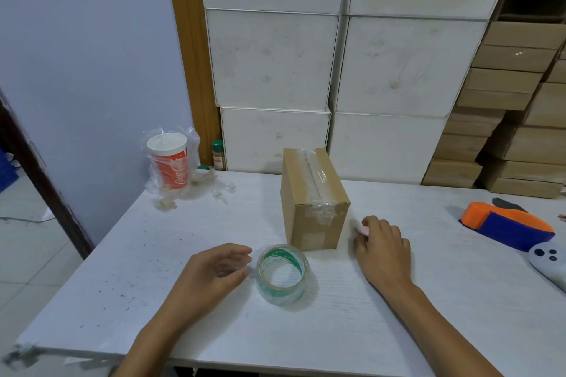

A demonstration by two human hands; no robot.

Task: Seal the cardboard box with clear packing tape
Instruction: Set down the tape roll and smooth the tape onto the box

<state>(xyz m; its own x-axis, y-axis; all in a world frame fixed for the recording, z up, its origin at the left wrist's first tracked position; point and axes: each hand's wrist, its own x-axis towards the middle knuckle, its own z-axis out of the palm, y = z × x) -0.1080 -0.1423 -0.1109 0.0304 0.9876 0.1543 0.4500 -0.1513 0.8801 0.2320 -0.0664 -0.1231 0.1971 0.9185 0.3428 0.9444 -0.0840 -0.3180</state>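
Coca-Cola script readable on the red-and-white paper cup [168,161], lidded, wrapped in a clear plastic bag, standing at the worktop's [128,254] far left corner. Beside it, a small green-capped bottle [218,154] with a red label, print too small to read. Crumpled clear scraps [225,190] scattered near the cup.

Cardboard box [314,199] upright toward the far edge at mid-worktop, flaps shut, clear tape along the top seam and down the near face. Clear packing tape roll [282,273] lying flat toward the near edge, green-and-white core, lettering unreadable.

Left hand [214,272] just left of the roll, fingers loosely open, holding nothing. Right hand [382,249] palm-down beside the box, fingers curled over a small pink object [361,229].

Orange-and-blue tape dispenser [507,225] and grey controller [549,263] at the right edge.
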